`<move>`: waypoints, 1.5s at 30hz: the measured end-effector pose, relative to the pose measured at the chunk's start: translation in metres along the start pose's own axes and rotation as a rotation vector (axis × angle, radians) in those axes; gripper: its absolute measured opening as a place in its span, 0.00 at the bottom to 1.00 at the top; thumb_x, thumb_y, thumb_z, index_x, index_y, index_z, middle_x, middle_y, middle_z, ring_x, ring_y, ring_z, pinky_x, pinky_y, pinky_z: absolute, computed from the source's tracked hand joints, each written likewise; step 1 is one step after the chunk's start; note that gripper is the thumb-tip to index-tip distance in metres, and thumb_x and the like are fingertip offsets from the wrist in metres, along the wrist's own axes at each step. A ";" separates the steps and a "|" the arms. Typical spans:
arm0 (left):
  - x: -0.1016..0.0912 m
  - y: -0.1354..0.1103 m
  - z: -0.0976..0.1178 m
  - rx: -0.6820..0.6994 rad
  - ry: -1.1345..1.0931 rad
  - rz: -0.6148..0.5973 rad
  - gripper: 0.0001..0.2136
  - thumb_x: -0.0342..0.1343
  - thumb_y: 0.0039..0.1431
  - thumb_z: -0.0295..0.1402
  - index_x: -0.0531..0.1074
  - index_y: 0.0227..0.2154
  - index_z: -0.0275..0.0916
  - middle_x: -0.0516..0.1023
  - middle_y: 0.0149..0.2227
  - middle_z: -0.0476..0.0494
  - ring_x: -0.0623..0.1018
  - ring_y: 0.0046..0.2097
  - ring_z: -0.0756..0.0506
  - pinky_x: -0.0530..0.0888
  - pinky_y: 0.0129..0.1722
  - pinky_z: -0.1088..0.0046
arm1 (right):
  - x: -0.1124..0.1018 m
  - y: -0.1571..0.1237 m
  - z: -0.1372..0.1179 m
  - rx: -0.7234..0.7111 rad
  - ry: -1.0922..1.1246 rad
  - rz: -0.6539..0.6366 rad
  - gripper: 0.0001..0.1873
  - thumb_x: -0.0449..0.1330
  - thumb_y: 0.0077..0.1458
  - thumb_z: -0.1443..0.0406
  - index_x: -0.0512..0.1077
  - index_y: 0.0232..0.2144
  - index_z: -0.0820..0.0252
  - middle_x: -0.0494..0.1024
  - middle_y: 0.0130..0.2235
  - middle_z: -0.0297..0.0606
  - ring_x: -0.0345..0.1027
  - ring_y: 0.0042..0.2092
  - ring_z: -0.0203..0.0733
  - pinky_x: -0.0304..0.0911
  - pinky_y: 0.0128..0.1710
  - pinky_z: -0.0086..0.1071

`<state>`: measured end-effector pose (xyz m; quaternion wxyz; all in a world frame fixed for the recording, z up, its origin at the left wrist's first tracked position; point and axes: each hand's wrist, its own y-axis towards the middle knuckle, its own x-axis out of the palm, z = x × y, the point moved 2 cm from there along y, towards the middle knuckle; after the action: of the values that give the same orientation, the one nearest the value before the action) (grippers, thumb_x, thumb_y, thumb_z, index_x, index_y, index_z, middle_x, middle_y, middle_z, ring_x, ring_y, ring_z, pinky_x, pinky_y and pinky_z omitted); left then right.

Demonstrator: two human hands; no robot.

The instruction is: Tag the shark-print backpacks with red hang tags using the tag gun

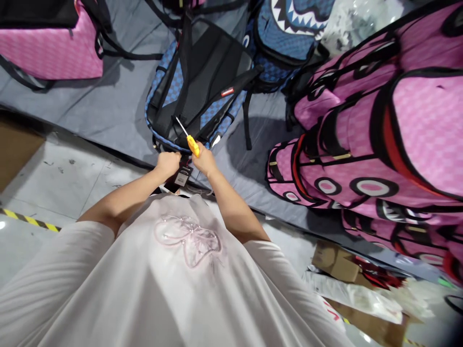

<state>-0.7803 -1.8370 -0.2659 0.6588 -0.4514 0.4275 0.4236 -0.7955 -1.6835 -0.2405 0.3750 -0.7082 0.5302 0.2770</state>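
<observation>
A blue checkered backpack [211, 113] lies on the grey-covered table, its black padded back and straps facing up. My right hand [203, 160] is closed around a yellow-handled tool [193, 144] with a thin metal shaft, which points away from me over the backpack's near end. I cannot tell the tool's exact kind. My left hand [168, 164] is closed at the backpack's near edge; what its fingers pinch is hidden. Between and just below both hands hangs a black tag [183, 176] with a white label.
Pink bags [361, 144] stand piled on the right. Another pink bag [54, 53] lies at the far left. A blue bag with shark teeth [285, 38] sits behind the backpack. The grey table cover [119, 106] ends just before my body. Cardboard [336, 260] lies at lower right.
</observation>
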 end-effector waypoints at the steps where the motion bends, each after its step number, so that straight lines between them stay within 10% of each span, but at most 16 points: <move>1: -0.002 -0.002 -0.004 -0.011 0.007 0.004 0.17 0.44 0.68 0.33 0.77 0.43 0.30 0.81 0.36 0.25 0.81 0.43 0.32 0.71 0.40 0.62 | 0.000 0.000 -0.001 0.002 -0.008 -0.006 0.24 0.53 0.56 0.70 0.68 0.55 0.57 0.77 0.50 0.47 0.72 0.51 0.57 0.67 0.51 0.48; 13: -0.008 -0.009 -0.028 0.041 0.119 0.175 0.19 0.41 0.70 0.36 0.76 0.37 0.35 0.77 0.40 0.32 0.74 0.46 0.35 0.64 0.47 0.54 | 0.024 0.021 0.025 -0.038 0.255 -0.035 0.33 0.52 0.54 0.68 0.60 0.63 0.62 0.78 0.45 0.39 0.72 0.46 0.46 0.67 0.53 0.41; 18: -0.013 -0.014 -0.069 -0.062 0.061 0.274 0.17 0.44 0.69 0.39 0.76 0.33 0.39 0.77 0.40 0.33 0.72 0.49 0.33 0.62 0.48 0.52 | 0.035 0.020 0.023 -0.001 0.091 -0.086 0.29 0.54 0.53 0.69 0.66 0.58 0.60 0.78 0.44 0.41 0.73 0.46 0.49 0.67 0.51 0.41; 28: -0.024 -0.004 -0.078 0.090 -0.044 0.298 0.13 0.48 0.65 0.34 0.72 0.27 0.41 0.75 0.35 0.38 0.70 0.49 0.35 0.58 0.56 0.50 | 0.034 -0.002 0.031 0.025 0.005 -0.011 0.29 0.49 0.58 0.66 0.61 0.62 0.57 0.78 0.46 0.44 0.73 0.46 0.50 0.67 0.49 0.42; 45: 0.006 -0.016 -0.017 -0.006 -0.297 0.290 0.13 0.45 0.62 0.29 0.74 0.27 0.38 0.74 0.33 0.30 0.71 0.46 0.33 0.60 0.51 0.50 | 0.036 -0.005 0.040 0.108 -0.092 0.057 0.30 0.48 0.56 0.70 0.62 0.61 0.60 0.79 0.46 0.47 0.74 0.45 0.52 0.67 0.47 0.41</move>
<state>-0.7672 -1.8562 -0.2714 0.6454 -0.3195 0.3850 0.5771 -0.7806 -1.6688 -0.2902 0.4286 -0.6581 0.5464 0.2910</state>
